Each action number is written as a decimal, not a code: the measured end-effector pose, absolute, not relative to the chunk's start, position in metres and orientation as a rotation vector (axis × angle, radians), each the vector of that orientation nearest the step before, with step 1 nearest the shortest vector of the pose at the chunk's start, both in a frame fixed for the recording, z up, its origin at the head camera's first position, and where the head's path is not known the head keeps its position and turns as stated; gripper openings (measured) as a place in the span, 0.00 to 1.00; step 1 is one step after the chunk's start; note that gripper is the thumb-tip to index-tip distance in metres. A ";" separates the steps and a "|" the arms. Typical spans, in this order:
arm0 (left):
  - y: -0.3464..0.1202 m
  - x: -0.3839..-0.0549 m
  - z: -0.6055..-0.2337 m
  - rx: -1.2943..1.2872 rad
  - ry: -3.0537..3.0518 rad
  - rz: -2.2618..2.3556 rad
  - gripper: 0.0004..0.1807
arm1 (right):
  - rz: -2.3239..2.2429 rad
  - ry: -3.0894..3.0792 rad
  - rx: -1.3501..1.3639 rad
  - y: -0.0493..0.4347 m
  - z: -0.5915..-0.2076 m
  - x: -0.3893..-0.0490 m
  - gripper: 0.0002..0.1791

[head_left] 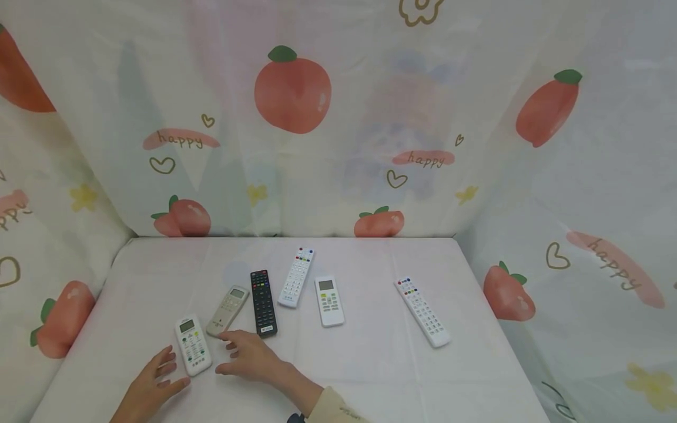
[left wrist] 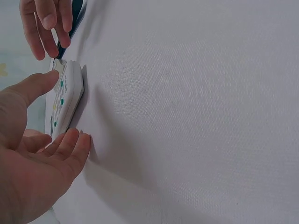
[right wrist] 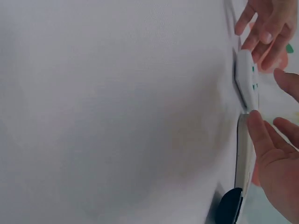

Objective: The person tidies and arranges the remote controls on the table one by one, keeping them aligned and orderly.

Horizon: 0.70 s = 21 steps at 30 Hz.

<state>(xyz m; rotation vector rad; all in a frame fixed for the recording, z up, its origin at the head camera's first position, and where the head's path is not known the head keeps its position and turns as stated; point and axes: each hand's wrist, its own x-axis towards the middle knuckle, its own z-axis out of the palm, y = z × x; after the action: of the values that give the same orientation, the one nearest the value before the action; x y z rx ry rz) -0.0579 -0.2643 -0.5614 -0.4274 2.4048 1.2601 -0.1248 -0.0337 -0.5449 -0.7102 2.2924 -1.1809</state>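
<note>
A white air-conditioner remote (head_left: 193, 346) with green buttons lies at the left of the table, between both hands. Just left of its lower end is my left hand (head_left: 151, 388), fingers spread and holding nothing. My right hand (head_left: 252, 357) hovers to its right, fingers loosely bent, nothing in its grasp. Its fingertips are near the lower end of a beige remote (head_left: 228, 311); whether they touch it I cannot tell. Right of that lies a black remote (head_left: 262, 303). In the left wrist view the white remote (left wrist: 67, 95) sits between thumb and fingers, apparently untouched.
Farther right lie a long white remote (head_left: 297, 278), a white air-conditioner remote (head_left: 329, 301) with a small screen, and another long white remote (head_left: 422, 312). A fruit-printed curtain (head_left: 338, 141) encloses the table (head_left: 476, 382) at the back and sides.
</note>
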 end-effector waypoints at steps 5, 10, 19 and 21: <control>-0.262 -0.059 -0.563 -0.420 2.427 1.251 0.62 | -1.136 2.292 -0.739 -0.046 -0.548 -0.120 0.37; -0.261 -0.059 -0.566 -0.382 2.462 1.265 0.58 | -1.107 2.302 -0.760 -0.056 -0.553 -0.117 0.37; -0.260 -0.062 -0.565 -0.405 2.464 1.277 0.57 | -1.157 2.332 -0.759 -0.067 -0.560 -0.118 0.35; -0.260 -0.063 -0.566 -0.410 2.462 1.275 0.57 | -1.196 2.313 -0.741 -0.069 -0.561 -0.118 0.34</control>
<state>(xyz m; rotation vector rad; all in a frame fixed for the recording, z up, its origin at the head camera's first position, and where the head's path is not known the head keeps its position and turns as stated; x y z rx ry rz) -0.0629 -0.2599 -0.5660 -0.4102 2.4623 1.2754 -0.1184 -0.0689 -0.5611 -0.7413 2.3133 -1.1956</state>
